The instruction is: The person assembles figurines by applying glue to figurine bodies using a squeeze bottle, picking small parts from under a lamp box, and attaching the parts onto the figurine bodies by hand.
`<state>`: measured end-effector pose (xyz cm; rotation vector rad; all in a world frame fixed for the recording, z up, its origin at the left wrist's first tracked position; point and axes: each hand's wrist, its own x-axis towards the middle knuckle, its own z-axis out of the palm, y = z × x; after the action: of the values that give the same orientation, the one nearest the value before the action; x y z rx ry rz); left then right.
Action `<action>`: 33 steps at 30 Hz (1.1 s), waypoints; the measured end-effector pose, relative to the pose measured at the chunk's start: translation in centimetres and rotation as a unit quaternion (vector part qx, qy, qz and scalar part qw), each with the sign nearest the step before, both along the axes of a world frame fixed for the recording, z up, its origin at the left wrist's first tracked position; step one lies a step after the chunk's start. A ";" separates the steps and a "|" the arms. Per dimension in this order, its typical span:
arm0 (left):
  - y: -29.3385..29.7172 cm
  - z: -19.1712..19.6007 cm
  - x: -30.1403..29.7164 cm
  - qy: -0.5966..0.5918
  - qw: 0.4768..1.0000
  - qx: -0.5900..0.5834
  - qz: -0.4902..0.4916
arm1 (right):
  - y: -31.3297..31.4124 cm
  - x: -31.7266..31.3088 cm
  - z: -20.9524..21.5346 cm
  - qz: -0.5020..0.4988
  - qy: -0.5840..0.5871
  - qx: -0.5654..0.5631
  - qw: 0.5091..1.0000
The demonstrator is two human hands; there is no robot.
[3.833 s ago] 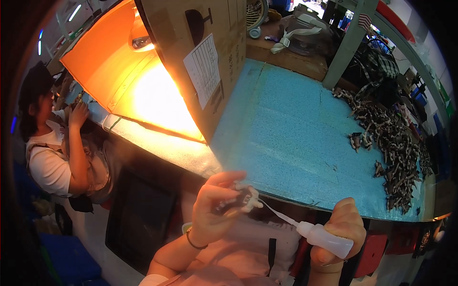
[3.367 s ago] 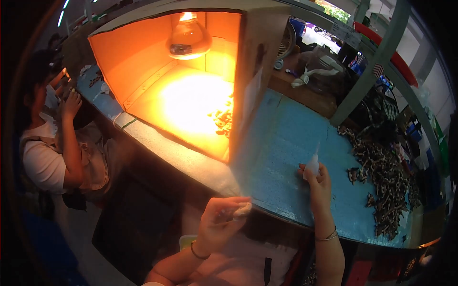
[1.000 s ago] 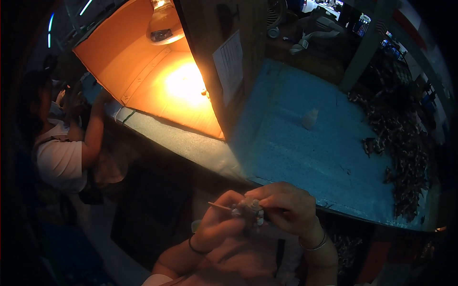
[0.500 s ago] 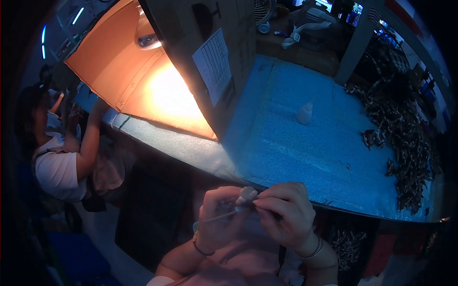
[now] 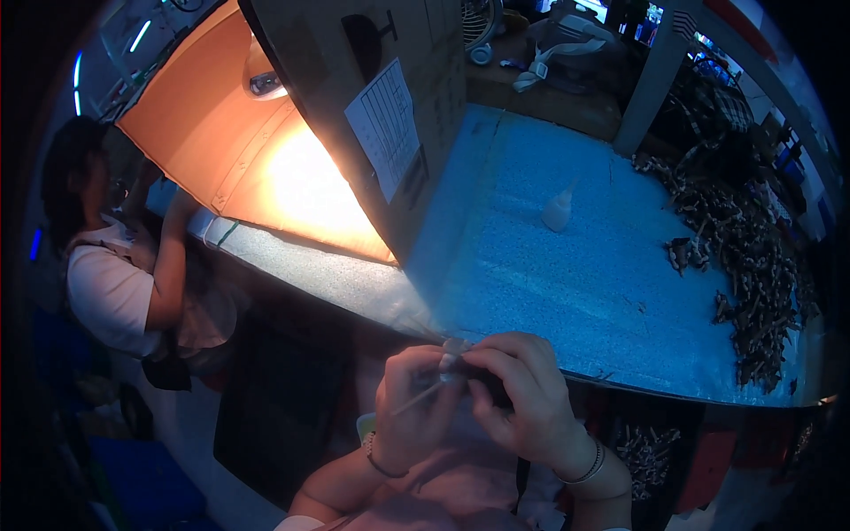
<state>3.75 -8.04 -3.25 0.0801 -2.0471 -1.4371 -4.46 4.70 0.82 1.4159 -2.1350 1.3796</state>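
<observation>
Both of my hands meet just in front of the table's near edge. Closed fingers of my left hand [image 5: 412, 403] hold a small pale piece [image 5: 454, 348], too small to make out its kind. A thin pale stick [image 5: 416, 401] also sticks out from that hand. My right hand [image 5: 527, 394] is curled, its fingertips against the right side of the piece, its thumb lower down. A dark area between the hands is too shadowed to read. Beyond them, a small white squeeze bottle [image 5: 558, 212] with a pointed nozzle stands on the blue-lit tabletop [image 5: 531, 292].
At left, an open cardboard box [image 5: 407, 97] shelters a glowing lamp [image 5: 266, 82]. Many small dark-and-pale pieces [image 5: 766, 301] are heaped along the table's right side. A fan [image 5: 478, 22] is at the back. Another person [image 5: 115, 274] works at far left.
My right thumb has moved down, away from the right fingertips, and both hands have shifted slightly. The other person's head has lifted. The whole view has shifted a little.
</observation>
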 end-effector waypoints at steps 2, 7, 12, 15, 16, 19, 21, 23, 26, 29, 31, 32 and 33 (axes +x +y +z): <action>0.2 0.1 0.0 -0.026 0.999 0.045 -0.009 | 0.0 0.2 0.5 0.002 -0.041 0.064 0.997; 1.2 0.8 -0.1 -0.093 0.992 0.076 -0.026 | -0.3 0.4 -1.6 -0.064 0.012 0.063 0.996; -0.5 1.7 0.4 -0.104 0.980 0.072 -0.154 | 1.1 -1.1 -2.7 -0.027 -0.098 0.035 0.994; -2.0 1.8 -0.7 -0.023 0.985 0.044 -0.168 | 1.7 -1.4 -4.4 0.105 -0.360 -0.148 0.915; -1.7 2.5 -1.2 -0.005 0.992 0.014 -0.126 | 1.7 -1.2 -4.6 0.165 -0.402 -0.196 0.879; -0.9 3.7 -2.1 -0.011 0.987 -0.008 -0.162 | 1.7 -0.8 -4.6 0.257 -0.449 -0.254 0.817; -0.6 3.5 -2.5 -0.001 0.987 -0.004 -0.159 | 1.7 -0.5 -4.5 0.284 -0.480 -0.282 0.781; -0.4 3.2 -2.5 0.013 0.987 0.037 -0.158 | 1.7 -0.6 -4.6 0.294 -0.481 -0.283 0.776; -0.2 2.8 -2.4 0.030 0.987 0.054 -0.152 | 1.9 -0.6 -4.6 0.298 -0.487 -0.278 0.772; 0.7 2.6 -1.5 0.010 0.997 0.019 -0.078 | 1.8 -0.5 -4.6 0.287 -0.483 -0.273 0.781; 1.1 3.0 -1.3 0.015 0.998 -0.001 -0.062 | 1.7 -0.5 -4.6 0.280 -0.472 -0.273 0.790; 1.2 3.1 -1.2 0.021 0.998 -0.020 -0.047 | 1.7 -0.4 -4.7 0.278 -0.480 -0.279 0.784; 1.2 3.2 -1.1 0.021 0.998 -0.021 -0.047 | 1.7 -0.4 -4.7 0.277 -0.488 -0.284 0.777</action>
<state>2.63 -6.84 -0.03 -0.0636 -2.0696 -1.4401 -4.85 6.36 -3.92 1.1938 -1.3486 3.1921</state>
